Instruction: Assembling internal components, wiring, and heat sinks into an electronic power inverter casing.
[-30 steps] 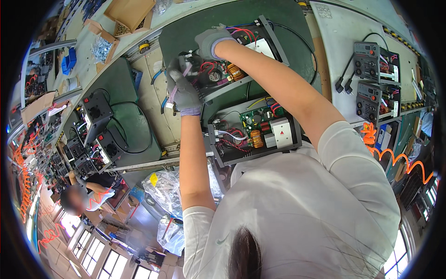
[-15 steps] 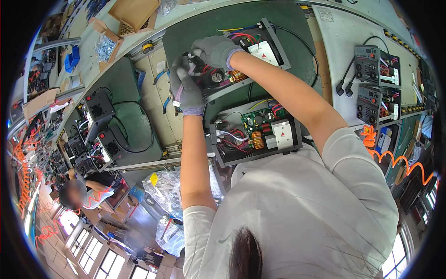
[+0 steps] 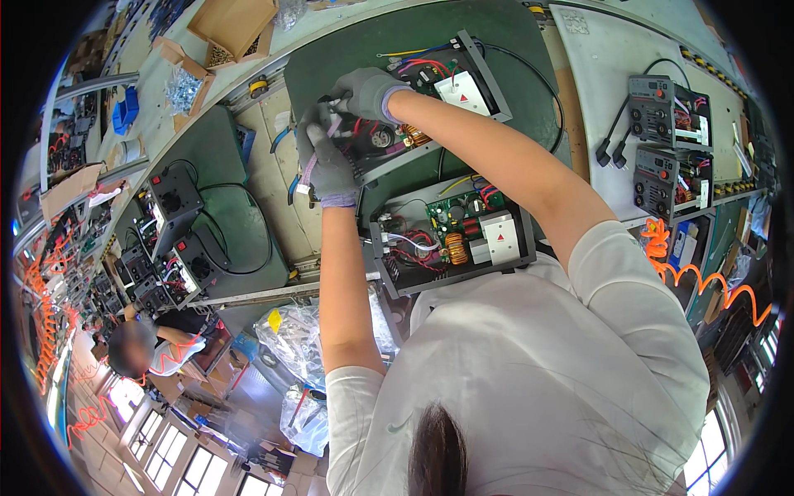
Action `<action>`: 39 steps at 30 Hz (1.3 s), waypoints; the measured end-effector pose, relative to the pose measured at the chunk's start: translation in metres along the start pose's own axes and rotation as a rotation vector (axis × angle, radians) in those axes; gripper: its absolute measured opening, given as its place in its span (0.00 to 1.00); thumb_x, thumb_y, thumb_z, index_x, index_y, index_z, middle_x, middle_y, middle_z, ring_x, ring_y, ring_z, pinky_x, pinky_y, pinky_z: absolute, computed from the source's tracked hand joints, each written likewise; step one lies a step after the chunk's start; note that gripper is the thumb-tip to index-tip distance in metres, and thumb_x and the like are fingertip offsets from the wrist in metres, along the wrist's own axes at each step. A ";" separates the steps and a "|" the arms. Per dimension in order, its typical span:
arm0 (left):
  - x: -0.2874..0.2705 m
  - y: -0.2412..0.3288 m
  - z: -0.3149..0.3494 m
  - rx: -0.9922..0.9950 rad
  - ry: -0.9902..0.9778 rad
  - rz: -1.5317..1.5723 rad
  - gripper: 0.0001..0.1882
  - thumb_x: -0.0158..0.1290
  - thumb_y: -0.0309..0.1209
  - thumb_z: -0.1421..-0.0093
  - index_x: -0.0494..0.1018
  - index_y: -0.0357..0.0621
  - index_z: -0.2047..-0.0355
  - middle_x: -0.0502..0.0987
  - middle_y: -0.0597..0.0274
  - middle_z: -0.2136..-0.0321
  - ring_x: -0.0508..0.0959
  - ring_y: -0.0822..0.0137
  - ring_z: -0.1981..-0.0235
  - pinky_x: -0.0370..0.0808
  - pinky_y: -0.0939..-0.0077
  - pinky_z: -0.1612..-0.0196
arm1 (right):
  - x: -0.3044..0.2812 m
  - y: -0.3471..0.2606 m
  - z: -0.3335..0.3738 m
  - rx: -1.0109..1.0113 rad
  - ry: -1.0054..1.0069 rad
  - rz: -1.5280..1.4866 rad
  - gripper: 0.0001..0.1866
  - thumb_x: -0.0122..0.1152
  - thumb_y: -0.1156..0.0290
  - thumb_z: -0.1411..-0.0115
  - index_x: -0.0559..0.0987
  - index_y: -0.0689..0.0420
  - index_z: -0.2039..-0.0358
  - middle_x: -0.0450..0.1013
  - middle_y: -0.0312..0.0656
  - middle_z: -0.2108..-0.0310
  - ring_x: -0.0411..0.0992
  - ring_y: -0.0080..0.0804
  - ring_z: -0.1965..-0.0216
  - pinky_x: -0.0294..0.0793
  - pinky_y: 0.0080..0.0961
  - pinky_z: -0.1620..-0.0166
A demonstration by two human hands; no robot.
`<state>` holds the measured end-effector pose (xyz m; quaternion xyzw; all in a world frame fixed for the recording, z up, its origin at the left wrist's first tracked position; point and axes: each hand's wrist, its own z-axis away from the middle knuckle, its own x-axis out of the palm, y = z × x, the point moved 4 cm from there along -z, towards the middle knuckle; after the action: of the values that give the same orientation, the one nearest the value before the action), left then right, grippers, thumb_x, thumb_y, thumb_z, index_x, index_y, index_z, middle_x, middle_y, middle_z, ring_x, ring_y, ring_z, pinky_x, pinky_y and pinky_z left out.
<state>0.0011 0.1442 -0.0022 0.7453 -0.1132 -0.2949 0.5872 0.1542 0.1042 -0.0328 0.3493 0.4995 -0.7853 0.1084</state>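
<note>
reaching both bare forearms over a green mat (image 3: 356, 41) to the left end of the far unit (image 3: 447, 73), lying there with case open. holding the left hand (image 3: 331, 165), gray-gloved, at that end, with thumb and fingers bent upward, a little apart, and with a purple strip (image 3: 308, 172) running beside the palm down to a white connector (image 3: 303, 189). impossible to make out any pinch there. holding the right hand (image 3: 368, 93), gloved alike, over the same end, just beside the left fingertips, with fingers curled leftward and tips lost among dark parts; not clear from here whether pressed together or closed on something. having in view inside the far unit red wires (image 3: 426, 64), a copper coil (image 3: 411, 136) and a white plate (image 3: 463, 93), with a yellow wire (image 3: 397, 54) sticking out past the back edge. wearing a pale shirt (image 3: 529, 355), with the near unit (image 3: 451, 236) just in front of it, open too, between the forearms. having pliers (image 3: 281, 138) left of the mat, two black units (image 3: 175, 198) farther left, and two more units (image 3: 653, 107) well to the right, near black plugs (image 3: 610, 155).
</note>
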 end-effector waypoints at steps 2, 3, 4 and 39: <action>0.000 -0.003 0.000 -0.024 -0.008 0.019 0.25 0.36 0.40 0.28 0.70 0.33 0.44 0.77 0.47 0.51 0.77 0.58 0.51 0.72 0.66 0.46 | 0.005 0.007 -0.002 0.101 -0.114 -0.178 0.18 0.58 0.64 0.42 0.82 0.49 0.50 0.78 0.45 0.49 0.75 0.44 0.47 0.73 0.37 0.43; 0.001 -0.003 -0.001 -0.024 -0.014 0.030 0.25 0.36 0.40 0.28 0.70 0.33 0.44 0.77 0.47 0.52 0.77 0.59 0.51 0.72 0.66 0.46 | 0.003 0.006 -0.003 0.067 -0.097 -0.189 0.18 0.58 0.64 0.42 0.82 0.49 0.50 0.78 0.45 0.49 0.75 0.44 0.47 0.73 0.37 0.43; 0.001 -0.004 -0.001 -0.023 -0.016 0.029 0.25 0.36 0.40 0.28 0.70 0.33 0.44 0.77 0.47 0.52 0.77 0.59 0.51 0.72 0.66 0.46 | 0.001 0.006 -0.004 0.080 -0.090 -0.149 0.18 0.57 0.64 0.42 0.83 0.50 0.51 0.78 0.46 0.50 0.75 0.45 0.47 0.73 0.37 0.43; -0.002 -0.008 0.000 -0.041 -0.020 0.099 0.26 0.37 0.42 0.28 0.70 0.31 0.45 0.75 0.47 0.52 0.77 0.58 0.53 0.73 0.67 0.48 | -0.015 -0.007 0.008 -0.126 0.047 0.344 0.14 0.55 0.66 0.38 0.78 0.46 0.51 0.79 0.46 0.58 0.77 0.50 0.55 0.77 0.46 0.53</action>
<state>-0.0014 0.1473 -0.0090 0.7237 -0.1498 -0.2751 0.6150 0.1583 0.0981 -0.0161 0.4401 0.4831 -0.7141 0.2511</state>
